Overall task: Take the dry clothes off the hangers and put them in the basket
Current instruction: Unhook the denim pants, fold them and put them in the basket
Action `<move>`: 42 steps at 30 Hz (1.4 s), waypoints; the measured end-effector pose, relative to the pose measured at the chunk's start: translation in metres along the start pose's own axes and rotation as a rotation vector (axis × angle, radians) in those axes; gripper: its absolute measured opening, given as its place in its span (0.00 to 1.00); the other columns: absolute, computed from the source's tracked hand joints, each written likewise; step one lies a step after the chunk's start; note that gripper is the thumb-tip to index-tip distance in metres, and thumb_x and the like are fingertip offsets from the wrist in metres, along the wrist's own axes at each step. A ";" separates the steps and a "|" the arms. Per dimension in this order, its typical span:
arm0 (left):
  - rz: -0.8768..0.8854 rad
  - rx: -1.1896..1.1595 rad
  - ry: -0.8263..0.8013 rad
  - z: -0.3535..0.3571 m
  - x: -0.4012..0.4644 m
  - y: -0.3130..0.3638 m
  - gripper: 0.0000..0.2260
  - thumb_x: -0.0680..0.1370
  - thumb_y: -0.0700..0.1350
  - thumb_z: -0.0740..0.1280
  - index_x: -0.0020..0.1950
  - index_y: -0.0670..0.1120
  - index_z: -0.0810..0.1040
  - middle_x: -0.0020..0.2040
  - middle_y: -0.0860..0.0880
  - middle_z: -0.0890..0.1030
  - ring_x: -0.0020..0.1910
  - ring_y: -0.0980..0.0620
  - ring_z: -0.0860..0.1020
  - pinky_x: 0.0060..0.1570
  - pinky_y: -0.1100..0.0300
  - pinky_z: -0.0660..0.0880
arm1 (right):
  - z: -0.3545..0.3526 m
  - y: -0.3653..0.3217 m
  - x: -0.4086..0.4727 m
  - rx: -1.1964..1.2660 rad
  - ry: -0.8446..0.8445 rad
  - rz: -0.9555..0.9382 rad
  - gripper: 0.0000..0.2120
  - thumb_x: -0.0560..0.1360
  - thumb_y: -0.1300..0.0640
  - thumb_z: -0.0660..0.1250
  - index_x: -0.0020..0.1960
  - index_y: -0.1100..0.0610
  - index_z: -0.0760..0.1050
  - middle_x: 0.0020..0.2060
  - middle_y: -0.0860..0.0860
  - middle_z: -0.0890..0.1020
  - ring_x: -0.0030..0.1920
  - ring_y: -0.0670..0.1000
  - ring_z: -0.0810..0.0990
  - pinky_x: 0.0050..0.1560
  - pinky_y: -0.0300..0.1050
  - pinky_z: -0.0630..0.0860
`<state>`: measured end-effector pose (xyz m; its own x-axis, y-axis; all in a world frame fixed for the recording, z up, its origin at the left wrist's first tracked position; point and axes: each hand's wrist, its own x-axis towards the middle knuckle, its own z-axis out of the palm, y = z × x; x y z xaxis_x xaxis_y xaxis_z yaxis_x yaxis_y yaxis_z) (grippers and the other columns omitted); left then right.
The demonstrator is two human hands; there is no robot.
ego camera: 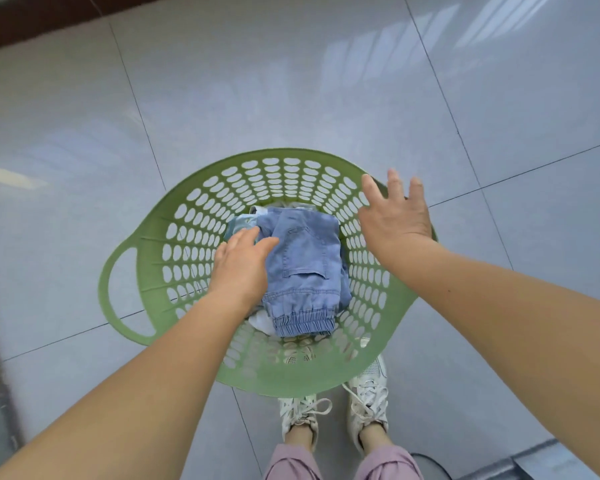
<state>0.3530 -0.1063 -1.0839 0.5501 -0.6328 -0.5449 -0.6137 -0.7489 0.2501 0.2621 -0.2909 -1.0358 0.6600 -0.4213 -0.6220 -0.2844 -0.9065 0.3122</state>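
Head view: folded blue trousers lie atop other clothes in the green basket on the tiled floor. Left hand rests flat on them, fingers relaxed; right hand hovers spread over the rim, holding nothing. A careless withdrawal could likely drag the fold apart.

left hand flat, fingers straight | right hand spread, raised
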 end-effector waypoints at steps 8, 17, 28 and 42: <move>0.066 0.002 -0.116 -0.022 0.014 0.038 0.25 0.78 0.42 0.61 0.74 0.54 0.59 0.75 0.50 0.58 0.75 0.49 0.54 0.72 0.52 0.53 | -0.012 0.026 0.019 0.385 -0.041 0.090 0.17 0.74 0.72 0.57 0.61 0.63 0.70 0.62 0.58 0.62 0.46 0.59 0.72 0.41 0.47 0.68; 0.031 0.004 -0.144 -0.028 0.050 0.114 0.24 0.78 0.44 0.62 0.73 0.52 0.60 0.73 0.50 0.62 0.73 0.49 0.57 0.70 0.52 0.56 | -0.002 0.106 0.037 0.532 -0.045 0.138 0.19 0.73 0.73 0.58 0.61 0.61 0.71 0.60 0.60 0.65 0.31 0.49 0.63 0.41 0.43 0.67; 0.100 0.004 -0.136 -0.037 0.108 0.240 0.24 0.78 0.43 0.62 0.73 0.51 0.61 0.71 0.50 0.65 0.72 0.49 0.59 0.70 0.52 0.57 | 0.053 0.263 0.062 0.635 -0.018 0.388 0.19 0.73 0.75 0.56 0.61 0.62 0.71 0.61 0.62 0.63 0.29 0.52 0.66 0.37 0.45 0.67; 0.235 -0.039 -0.074 -0.135 0.109 0.398 0.22 0.77 0.40 0.62 0.71 0.51 0.65 0.69 0.50 0.70 0.68 0.49 0.68 0.67 0.52 0.65 | 0.023 0.396 -0.012 0.804 0.047 0.246 0.19 0.77 0.63 0.58 0.67 0.55 0.69 0.64 0.56 0.67 0.62 0.58 0.71 0.56 0.49 0.71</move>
<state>0.2455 -0.5001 -0.9355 0.3513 -0.7752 -0.5250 -0.6966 -0.5911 0.4066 0.1254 -0.6456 -0.9212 0.5377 -0.6238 -0.5672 -0.8207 -0.5413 -0.1826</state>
